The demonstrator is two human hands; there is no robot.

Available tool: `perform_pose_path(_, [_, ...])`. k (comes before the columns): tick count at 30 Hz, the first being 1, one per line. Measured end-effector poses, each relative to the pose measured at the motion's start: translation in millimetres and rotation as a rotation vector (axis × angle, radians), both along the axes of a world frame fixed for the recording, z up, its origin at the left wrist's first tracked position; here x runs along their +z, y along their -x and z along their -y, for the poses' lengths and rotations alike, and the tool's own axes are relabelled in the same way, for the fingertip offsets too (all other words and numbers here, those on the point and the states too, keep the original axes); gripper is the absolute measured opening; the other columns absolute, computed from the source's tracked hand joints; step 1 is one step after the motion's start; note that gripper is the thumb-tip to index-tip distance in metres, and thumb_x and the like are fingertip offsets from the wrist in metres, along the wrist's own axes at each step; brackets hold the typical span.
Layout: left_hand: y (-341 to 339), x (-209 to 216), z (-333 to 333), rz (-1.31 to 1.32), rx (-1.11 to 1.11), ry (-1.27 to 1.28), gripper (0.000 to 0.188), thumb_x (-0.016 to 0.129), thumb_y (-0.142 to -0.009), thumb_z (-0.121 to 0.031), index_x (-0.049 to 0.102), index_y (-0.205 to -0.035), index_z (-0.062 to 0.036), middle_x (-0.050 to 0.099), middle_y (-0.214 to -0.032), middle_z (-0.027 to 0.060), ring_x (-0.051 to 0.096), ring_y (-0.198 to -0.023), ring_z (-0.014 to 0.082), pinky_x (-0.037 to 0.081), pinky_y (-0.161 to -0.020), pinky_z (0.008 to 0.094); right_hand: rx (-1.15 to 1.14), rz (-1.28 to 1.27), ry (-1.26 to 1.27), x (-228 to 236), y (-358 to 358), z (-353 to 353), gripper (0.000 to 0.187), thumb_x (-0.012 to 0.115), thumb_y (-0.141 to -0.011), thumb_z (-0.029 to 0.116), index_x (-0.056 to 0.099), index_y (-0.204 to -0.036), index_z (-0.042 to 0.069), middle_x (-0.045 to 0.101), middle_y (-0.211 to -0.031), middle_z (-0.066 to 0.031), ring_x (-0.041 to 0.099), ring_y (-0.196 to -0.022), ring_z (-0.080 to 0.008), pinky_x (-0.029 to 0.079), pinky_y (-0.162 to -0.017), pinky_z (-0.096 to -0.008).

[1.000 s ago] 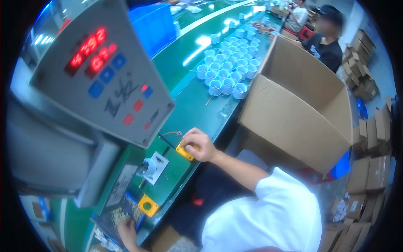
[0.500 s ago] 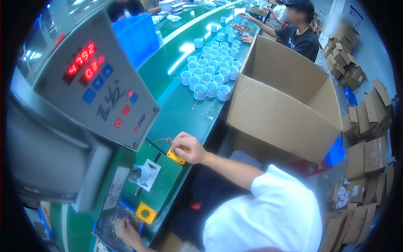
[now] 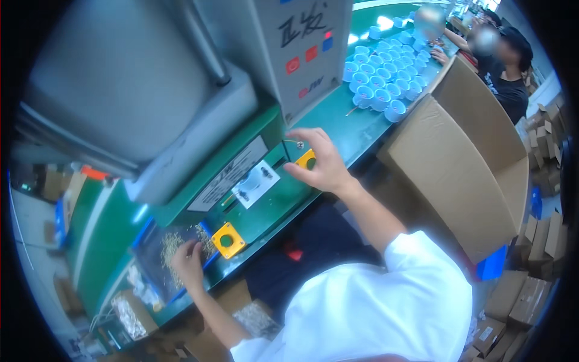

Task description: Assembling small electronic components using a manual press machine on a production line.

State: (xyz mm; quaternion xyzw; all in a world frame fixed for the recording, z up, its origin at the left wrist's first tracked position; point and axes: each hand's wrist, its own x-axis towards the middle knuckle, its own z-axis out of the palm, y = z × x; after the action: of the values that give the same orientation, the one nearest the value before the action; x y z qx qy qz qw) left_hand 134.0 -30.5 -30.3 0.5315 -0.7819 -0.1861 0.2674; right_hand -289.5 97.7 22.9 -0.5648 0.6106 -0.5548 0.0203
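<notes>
My left hand (image 3: 188,263) is over a dark tray (image 3: 146,265) of small beige pieces (image 3: 172,247), its thumb and fingertips drawn together; anything between them is too small to make out. A yellow button box (image 3: 228,240) with a green button sits just right of it. My right hand (image 3: 325,161) has thumb and fingers apart, beside a second yellow button box (image 3: 306,160). Near its fingers is a small round part with a wire (image 3: 300,145), which it does not clearly hold. Between my hands, a white plate (image 3: 265,192) carries a pale blue cup (image 3: 253,180), partly covered by the machine.
A big grey and green machine (image 3: 163,108) looms over the bench at left. Many pale blue cups (image 3: 380,96) stand on the green bench (image 3: 362,136) beyond my right hand. An open cardboard box (image 3: 458,163) stands at right, with a co-worker (image 3: 509,72) behind it.
The view has shifted, so the machine fills more of the upper left. My right hand has lifted off its yellow button box, with its fingers opened. My left hand stays at the tray.
</notes>
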Motion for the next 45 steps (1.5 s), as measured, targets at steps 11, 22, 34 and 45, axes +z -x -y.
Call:
perform_pose_path(11, [4,5,-5,-0.005,0.031,0.001,0.014,0.078,-0.088,-0.005,0.076,-0.101,0.0021,0.076,-0.089,0.0145,0.071,-0.078,0.0223,0.054,-0.075,0.0339,-0.001,-0.157,-0.017,23,-60,27,0.085,0.095,-0.071,0.025,0.055,-0.144,0.007,0.055,-0.138,-0.0197,0.049,-0.13,-0.0364,0.04,-0.112,-0.0464])
perform_pose_path(22, [-10,-9,-7,-0.061,0.09,0.033,0.02,0.078,-0.09,-0.006,0.077,-0.108,0.0024,0.079,-0.094,0.0144,0.074,-0.083,0.0186,0.056,-0.077,0.0308,-0.164,0.341,0.331,14,61,51,0.056,0.087,-0.078,0.025,0.061,-0.123,0.005,0.067,-0.113,-0.0161,0.067,-0.104,-0.0331,0.053,-0.094,-0.0423])
perform_pose_path(34, [4,3,-3,-0.077,0.106,-0.211,0.016,0.077,-0.089,-0.004,0.077,-0.103,0.0037,0.078,-0.09,0.0164,0.073,-0.079,0.0201,0.055,-0.076,0.0312,-0.658,-0.484,-0.075,-46,195,102,0.057,0.082,-0.081,0.044,0.068,-0.122,0.007,0.063,-0.135,-0.0138,0.052,-0.132,-0.0322,0.039,-0.112,-0.0481])
perform_pose_path(45, [1,5,-9,-0.04,0.011,-0.068,0.015,0.078,-0.09,-0.01,0.078,-0.103,-0.0007,0.078,-0.089,0.0132,0.071,-0.078,0.0161,0.055,-0.075,0.0299,-0.592,-0.489,-0.062,-14,99,-16,0.025,0.081,-0.086,0.013,0.069,-0.107,0.008,0.055,-0.142,-0.0182,0.05,-0.132,-0.038,0.041,-0.111,-0.049])
